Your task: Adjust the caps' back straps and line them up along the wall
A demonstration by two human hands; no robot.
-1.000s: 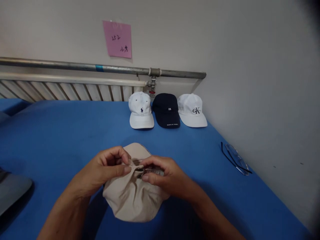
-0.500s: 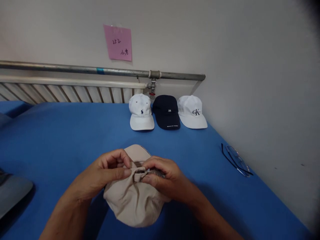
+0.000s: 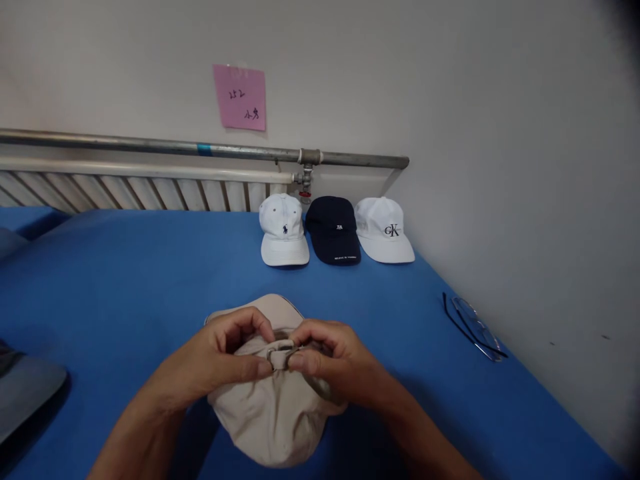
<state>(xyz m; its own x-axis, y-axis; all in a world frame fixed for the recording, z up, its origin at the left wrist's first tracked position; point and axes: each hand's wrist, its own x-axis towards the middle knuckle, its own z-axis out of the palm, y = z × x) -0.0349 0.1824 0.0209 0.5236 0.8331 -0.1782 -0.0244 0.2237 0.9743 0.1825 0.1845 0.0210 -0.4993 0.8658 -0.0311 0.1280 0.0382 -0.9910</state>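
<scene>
A beige baseball cap (image 3: 273, 420) lies on the blue surface with its brim pointing away from me and its back strap towards me. My left hand (image 3: 225, 350) pinches the strap (image 3: 279, 359) from the left, thumb beside the metal buckle. From the other side, my right hand (image 3: 333, 357) grips the strap between thumb and forefinger, close to the buckle. Both hands are closed on the cap, their fingertips nearly meeting. The fingers partly hide the strap ends and the cap's opening.
A white cap (image 3: 284, 230), a navy cap (image 3: 333, 230) and another white cap (image 3: 385, 230) stand in a row at the back. Eyeglasses (image 3: 475, 328) lie at the right by the wall. A grey cap's brim (image 3: 33, 387) shows at the left edge. Behind are a radiator (image 3: 150, 190) and pipe.
My left fingers have shifted right along the strap to the buckle. The strap ends now lie closer and flatter together. The view has tipped up slightly.
</scene>
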